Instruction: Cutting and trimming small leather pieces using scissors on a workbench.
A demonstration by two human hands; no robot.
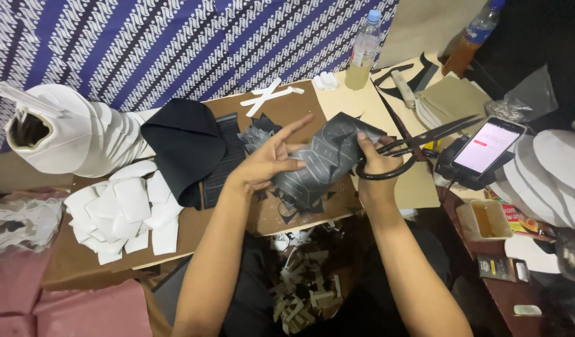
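Far to the left of the fingers a white shoe form (69,134) lies on its side, its dark mouth facing out, nothing to be seen inside it; below it a heap of white cut pieces (122,215) sits on the brown board (69,262), probably stacked there to stay within reach. Just left of the left hand (269,161) a black cloth (184,146) is draped over a dark ribbed mat (224,163)

The left hand rests flat against the near side of the dark grey marked sheet (322,163), fingers spread wide and the forefinger stretched out, seemingly to steady the curved sheet. The sheet is bowed up between the two hands, above the board. The right hand (376,161) pinches the sheet's right edge while its fingers are also closed through the loops of the black scissors (418,145), blades pointing away to the right, likely kept ready

Beyond the fingers stands a clear bottle (364,53) with pale yellowish liquid low in it. Right of the scissors a phone (489,146) leans lit on a stand, and below it a small tub (484,219) holds amber glue-like liquid
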